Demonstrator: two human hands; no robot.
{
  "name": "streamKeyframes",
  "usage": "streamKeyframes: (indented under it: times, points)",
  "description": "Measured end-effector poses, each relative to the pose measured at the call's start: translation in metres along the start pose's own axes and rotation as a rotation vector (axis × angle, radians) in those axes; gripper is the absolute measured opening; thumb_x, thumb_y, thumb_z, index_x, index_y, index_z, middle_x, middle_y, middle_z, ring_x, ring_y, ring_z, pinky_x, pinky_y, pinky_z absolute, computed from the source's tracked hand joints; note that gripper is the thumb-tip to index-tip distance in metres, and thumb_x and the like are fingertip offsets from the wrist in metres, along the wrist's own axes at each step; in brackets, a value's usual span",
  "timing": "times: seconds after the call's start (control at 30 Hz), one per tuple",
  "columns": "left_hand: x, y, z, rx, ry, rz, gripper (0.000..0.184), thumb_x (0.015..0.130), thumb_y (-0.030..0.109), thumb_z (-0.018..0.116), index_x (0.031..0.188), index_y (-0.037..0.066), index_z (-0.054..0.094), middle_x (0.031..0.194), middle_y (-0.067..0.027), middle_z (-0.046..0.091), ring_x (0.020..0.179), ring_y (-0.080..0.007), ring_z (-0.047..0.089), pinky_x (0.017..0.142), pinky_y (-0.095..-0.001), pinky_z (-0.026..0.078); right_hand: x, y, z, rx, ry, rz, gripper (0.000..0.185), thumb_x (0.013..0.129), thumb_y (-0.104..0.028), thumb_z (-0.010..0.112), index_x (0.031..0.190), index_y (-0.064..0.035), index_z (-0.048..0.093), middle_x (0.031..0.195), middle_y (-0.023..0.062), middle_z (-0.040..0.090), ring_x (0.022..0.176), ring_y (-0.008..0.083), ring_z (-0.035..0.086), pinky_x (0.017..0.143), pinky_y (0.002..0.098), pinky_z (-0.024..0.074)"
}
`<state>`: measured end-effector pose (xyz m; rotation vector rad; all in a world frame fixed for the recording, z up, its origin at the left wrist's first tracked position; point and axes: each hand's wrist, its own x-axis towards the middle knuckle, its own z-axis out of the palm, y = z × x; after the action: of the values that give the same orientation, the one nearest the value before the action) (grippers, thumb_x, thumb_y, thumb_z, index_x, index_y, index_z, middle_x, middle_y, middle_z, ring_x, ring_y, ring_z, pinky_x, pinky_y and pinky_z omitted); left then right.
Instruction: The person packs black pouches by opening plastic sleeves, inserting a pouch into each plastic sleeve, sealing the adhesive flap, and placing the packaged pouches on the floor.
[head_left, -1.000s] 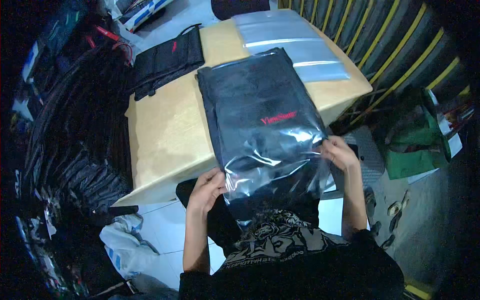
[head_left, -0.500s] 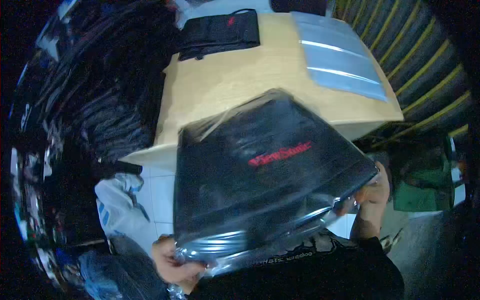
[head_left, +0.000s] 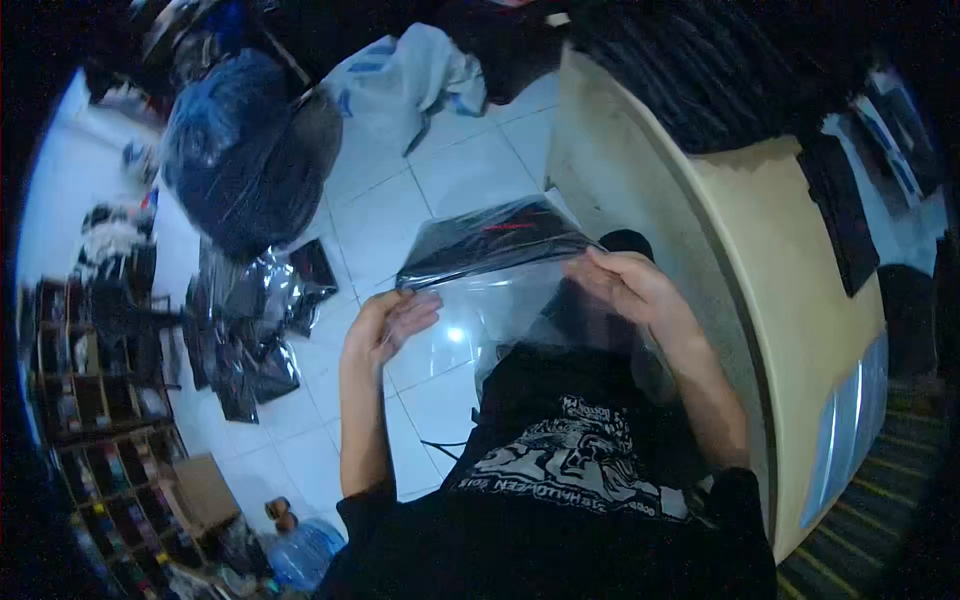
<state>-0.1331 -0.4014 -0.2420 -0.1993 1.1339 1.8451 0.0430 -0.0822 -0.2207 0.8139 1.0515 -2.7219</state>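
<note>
Since the earlier frames, the black bag (head_left: 490, 238) has swung away from over the table (head_left: 745, 210) & now hangs in the air off the table's near edge, toward its left corner, above the tiled floor (head_left: 375, 215). From my end of the feed, L hand (head_left: 393, 322) has thumb & fingers closed on one side of the clear sleeve (head_left: 500, 295); R hand (head_left: 632, 284) is clamped on the opposite side, approx. level. Status: bag's in its sleeve, i.e. insertion looks done, w/ red lettering at the far end. Bare plastic on my side isn't folded over, so I'd judge closing it is left; can't tell if the mouth is sealed. Glossy black pkgs (head_left: 262, 372) lie on the floor, prob. finished ones, tho contents are unclear. Flat clear sheets (head_left: 848, 435) & a dark pile (head_left: 690, 75) on the table suggest more units left.
</note>
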Motion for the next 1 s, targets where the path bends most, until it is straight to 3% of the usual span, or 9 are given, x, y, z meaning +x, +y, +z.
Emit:
streamKeyframes:
  times: [0.43, 0.47, 0.53, 0.63, 0.67, 0.7, 0.73, 0.87, 1.0]
  points:
    - [0.138, -0.07, -0.267, -0.116, 0.675, -0.002, 0.027, 0.087, 0.013, 0.045, 0.092, -0.011, 0.058, 0.076, -0.0211, 0.065, 0.063, -0.0286, 0.067, 0.044, -0.0335, 0.052, 0.103, 0.068, -0.063, 0.085, 0.232, 0.2, 0.027, 0.094, -0.014, 0.049, 0.11, 0.0072, 0.054, 0.103, 0.0161, 0.064, 0.094, 0.0236, 0.063, 0.087, 0.033, 0.0516]
    - [0.121, -0.041, -0.307, 0.485, 0.776, -0.029, 0.032, 0.088, 0.018, 0.046, 0.092, -0.011, 0.059, 0.082, -0.0187, 0.067, 0.061, -0.027, 0.066, 0.046, -0.036, 0.051, 0.104, 0.069, -0.071, 0.093, 0.22, 0.187, 0.028, 0.094, -0.014, 0.048, 0.111, 0.007, 0.054, 0.104, 0.0164, 0.063, 0.094, 0.0235, 0.063, 0.086, 0.0329, 0.0519]
    - [0.08, 0.032, -0.335, 0.239, 0.783, 0.304, 0.037, 0.089, 0.028, 0.047, 0.083, -0.002, 0.066, 0.081, -0.0179, 0.068, 0.07, -0.0281, 0.067, 0.054, -0.0378, 0.052, 0.105, 0.067, -0.077, 0.078, 0.241, 0.169, 0.028, 0.094, -0.014, 0.048, 0.113, 0.0067, 0.052, 0.107, 0.0169, 0.062, 0.094, 0.0233, 0.063, 0.085, 0.0328, 0.0528]
    - [0.009, 0.19, -0.439, 0.733, 1.226, 0.145, 0.029, 0.085, 0.029, 0.055, 0.074, 0.004, 0.065, 0.073, -0.0147, 0.063, 0.064, -0.0266, 0.06, 0.059, -0.0409, 0.047, 0.109, 0.061, -0.076, 0.102, 0.236, 0.147, 0.026, 0.095, -0.012, 0.045, 0.111, 0.0068, 0.054, 0.104, 0.0158, 0.064, 0.092, 0.0252, 0.065, 0.081, 0.0328, 0.0564]
    - [-0.052, 0.227, -0.342, 0.426, 1.039, 0.456, 0.03, 0.082, 0.031, 0.059, 0.082, 0.002, 0.066, 0.069, -0.0108, 0.058, 0.063, -0.0241, 0.056, 0.057, -0.0371, 0.044, 0.108, 0.061, -0.079, 0.087, 0.227, 0.143, 0.027, 0.094, -0.012, 0.046, 0.113, 0.0069, 0.052, 0.105, 0.0165, 0.063, 0.094, 0.0246, 0.064, 0.081, 0.0327, 0.0562]
    - [-0.085, 0.267, -0.357, 0.522, 1.212, 0.462, 0.035, 0.08, 0.033, 0.063, 0.089, 0.0, 0.066, 0.07, -0.0094, 0.058, 0.062, -0.0236, 0.055, 0.057, -0.0377, 0.043, 0.107, 0.061, -0.081, 0.073, 0.215, 0.138, 0.028, 0.094, -0.011, 0.047, 0.114, 0.007, 0.05, 0.107, 0.0172, 0.062, 0.095, 0.024, 0.064, 0.081, 0.0326, 0.0561]
    - [-0.111, 0.29, -0.389, 0.246, 0.85, 0.855, 0.037, 0.078, 0.035, 0.066, 0.09, 0.0, 0.066, 0.071, -0.0077, 0.058, 0.064, -0.0218, 0.053, 0.06, -0.037, 0.041, 0.108, 0.061, -0.081, 0.061, 0.204, 0.134, 0.029, 0.093, -0.011, 0.049, 0.116, 0.0071, 0.049, 0.109, 0.0179, 0.061, 0.096, 0.0235, 0.063, 0.08, 0.0325, 0.0559]
    - [-0.174, 0.372, -0.349, 0.498, 2.164, 0.537, 0.046, 0.078, 0.033, 0.057, 0.102, -0.006, 0.066, 0.106, -0.0219, 0.065, 0.101, -0.0353, 0.061, 0.089, -0.0387, 0.045, 0.091, 0.065, -0.061, 0.139, 0.236, 0.113, 0.027, 0.093, -0.01, 0.049, 0.112, 0.008, 0.053, 0.103, 0.0181, 0.063, 0.092, 0.0242, 0.064, 0.079, 0.0312, 0.0568]
    - [-0.147, 0.336, -0.32, 0.672, 2.016, 0.868, 0.056, 0.075, 0.036, 0.052, 0.103, -0.011, 0.063, 0.112, -0.0287, 0.06, 0.109, -0.0398, 0.056, 0.094, -0.0413, 0.042, 0.069, 0.078, -0.045, 0.219, 0.262, 0.122, 0.026, 0.092, -0.008, 0.051, 0.112, 0.0082, 0.053, 0.101, 0.0184, 0.064, 0.09, 0.0244, 0.065, 0.074, 0.0303, 0.0577]
